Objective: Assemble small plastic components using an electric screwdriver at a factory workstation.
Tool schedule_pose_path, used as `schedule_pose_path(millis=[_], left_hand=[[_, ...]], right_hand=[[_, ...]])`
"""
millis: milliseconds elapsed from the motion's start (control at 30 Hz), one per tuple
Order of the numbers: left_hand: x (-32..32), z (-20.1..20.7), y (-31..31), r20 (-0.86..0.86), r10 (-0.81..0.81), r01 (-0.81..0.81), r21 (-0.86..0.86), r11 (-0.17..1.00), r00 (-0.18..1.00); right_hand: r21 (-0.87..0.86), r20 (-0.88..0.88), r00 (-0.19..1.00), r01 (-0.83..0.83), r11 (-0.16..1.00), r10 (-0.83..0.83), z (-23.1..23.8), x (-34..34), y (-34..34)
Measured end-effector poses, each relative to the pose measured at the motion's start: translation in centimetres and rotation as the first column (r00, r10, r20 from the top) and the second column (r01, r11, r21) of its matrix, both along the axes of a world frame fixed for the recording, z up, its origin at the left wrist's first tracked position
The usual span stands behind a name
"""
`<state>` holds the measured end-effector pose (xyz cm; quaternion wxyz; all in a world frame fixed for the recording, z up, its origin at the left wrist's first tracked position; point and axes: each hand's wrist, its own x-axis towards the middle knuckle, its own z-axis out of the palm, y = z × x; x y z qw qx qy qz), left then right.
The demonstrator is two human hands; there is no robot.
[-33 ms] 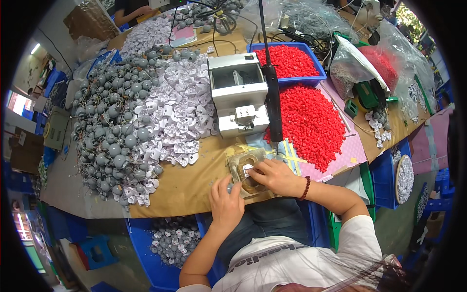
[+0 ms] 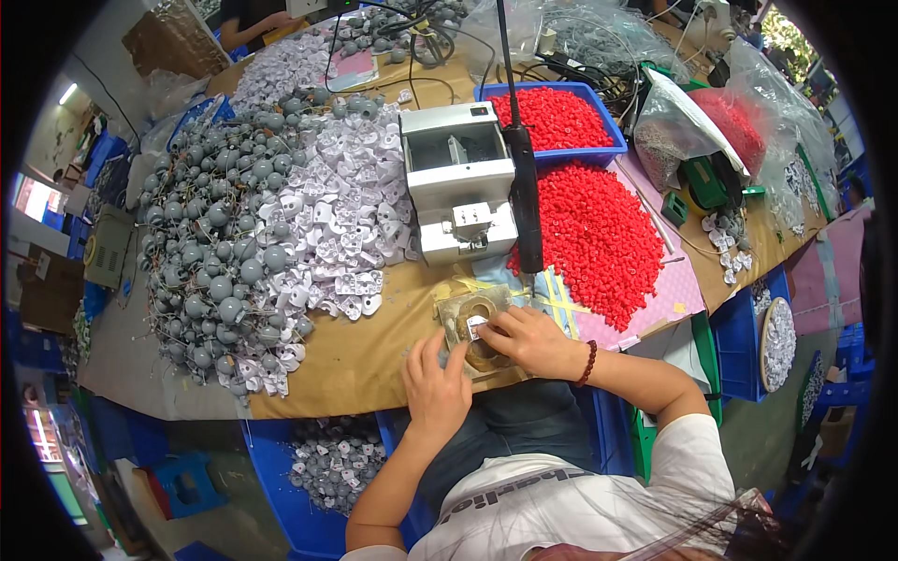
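A square fixture block [image 2: 456, 311] with an oval metal recess lies at the table's front edge under the upright screwdriver [image 2: 526, 201]. In the recess sits a small white plastic part [image 2: 475, 325]. My right hand [image 2: 535, 342], with a beaded bracelet at the wrist, reaches over the block from the right; its thumb and fingertips are closed on the white part. My left hand [image 2: 438, 388] is at the block's left edge, fingers curled and thumb drawn in. A bit of a grey rounded piece [image 2: 442, 359] shows between its fingertips, mostly hidden.
A white and grey machine [image 2: 460, 192] stands behind the block. Left are heaps of grey balls with wires [image 2: 220, 243] and white plastic parts [image 2: 337, 206]. Right are a pile of red caps [image 2: 599, 243] and a blue tray [image 2: 619, 140] of more. A blue bin [image 2: 271, 477] stands below.
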<state>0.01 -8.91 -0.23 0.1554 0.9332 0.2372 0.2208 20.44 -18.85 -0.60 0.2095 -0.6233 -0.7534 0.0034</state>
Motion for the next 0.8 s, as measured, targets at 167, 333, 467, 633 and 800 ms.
schedule_pose_path(millis=[167,333,467,633,800], left_hand=[[1.7,-2.2,0.2,-0.023,-0.052,0.054,0.078,0.996,0.998],[1.6,-3.0,0.6,-0.036,-0.084,0.087,0.085,0.993,0.996],[1.7,-2.8,0.5,-0.048,-0.102,0.106,0.091,0.99,0.994],[1.6,-3.0,0.6,-0.033,-0.12,0.122,0.066,0.99,0.992],[1.6,-2.9,1.0,-0.019,-0.142,0.142,0.041,0.989,0.99]], right_hand=[[0.037,-0.266,0.964,0.025,0.999,-0.015,-0.2,1.4,-0.6],[-0.12,-0.591,0.773,0.199,0.973,-0.231,-0.3,5.9,-3.0],[-0.14,-0.439,0.875,0.161,0.977,-0.207,-0.2,4.9,-3.5],[0.04,-0.349,0.884,0.346,0.937,-0.311,-3.2,3.8,-2.6],[0.073,-0.754,0.614,0.43,0.9,-0.233,-3.8,2.4,0.3]])
